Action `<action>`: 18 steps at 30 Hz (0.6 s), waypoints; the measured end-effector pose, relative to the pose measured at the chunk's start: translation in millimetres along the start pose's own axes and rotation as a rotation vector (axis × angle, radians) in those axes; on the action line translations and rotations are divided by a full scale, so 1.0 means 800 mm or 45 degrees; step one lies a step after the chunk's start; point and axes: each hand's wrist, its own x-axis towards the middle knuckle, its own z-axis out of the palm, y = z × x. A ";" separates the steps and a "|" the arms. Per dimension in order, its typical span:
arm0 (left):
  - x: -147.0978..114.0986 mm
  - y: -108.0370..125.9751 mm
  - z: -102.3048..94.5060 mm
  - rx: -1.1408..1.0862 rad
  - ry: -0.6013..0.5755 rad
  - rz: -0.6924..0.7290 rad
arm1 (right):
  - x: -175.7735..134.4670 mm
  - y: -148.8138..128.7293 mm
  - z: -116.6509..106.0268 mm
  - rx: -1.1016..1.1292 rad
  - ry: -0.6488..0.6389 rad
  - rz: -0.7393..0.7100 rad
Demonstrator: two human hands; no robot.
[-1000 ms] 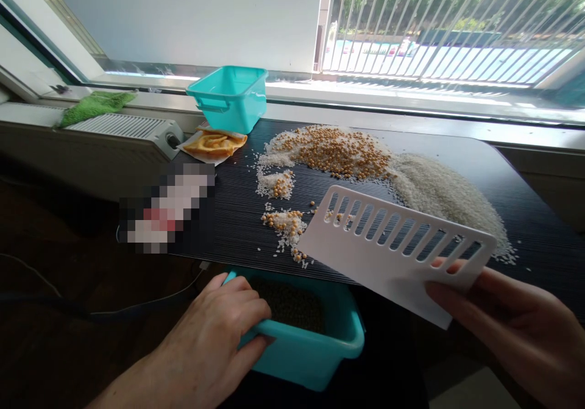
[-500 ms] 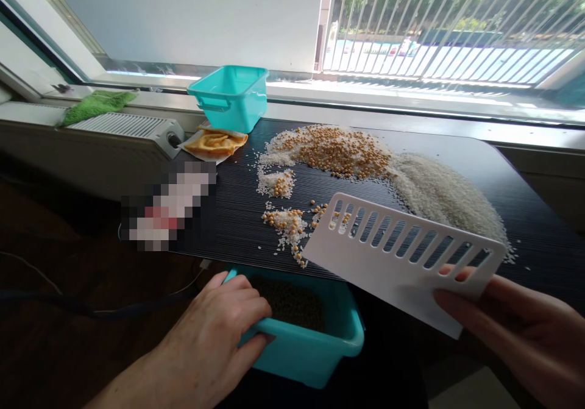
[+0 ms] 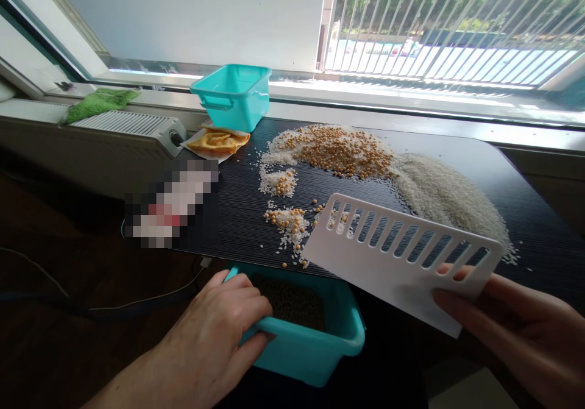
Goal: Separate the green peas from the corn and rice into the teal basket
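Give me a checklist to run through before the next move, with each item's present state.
1. Left grip secure on the lower teal tub: ok, fingers and thumb hold its rim.
2. Right grip secure on the white slotted scraper: ok, thumb lies on its near face.
3. Scraper's lower edge touching the table: cannot tell from this angle.
4. Yellow grains lying apart from white grains: not ok, many are mixed.
5. Table's near edge free of strays: not ok, a few grains lie close to it.
6. Dark contents of the lower tub identifiable: cannot tell, too shadowed.
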 end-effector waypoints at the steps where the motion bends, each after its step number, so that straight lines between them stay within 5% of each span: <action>1: 0.000 0.000 0.000 0.004 -0.002 0.003 | 0.000 -0.001 0.001 0.002 0.003 -0.002; 10: -0.001 -0.001 -0.001 0.019 0.027 0.031 | -0.001 -0.004 0.005 0.009 0.122 -0.010; 18: 0.003 0.004 -0.004 0.044 0.039 0.066 | -0.005 -0.008 0.002 -0.063 0.041 0.016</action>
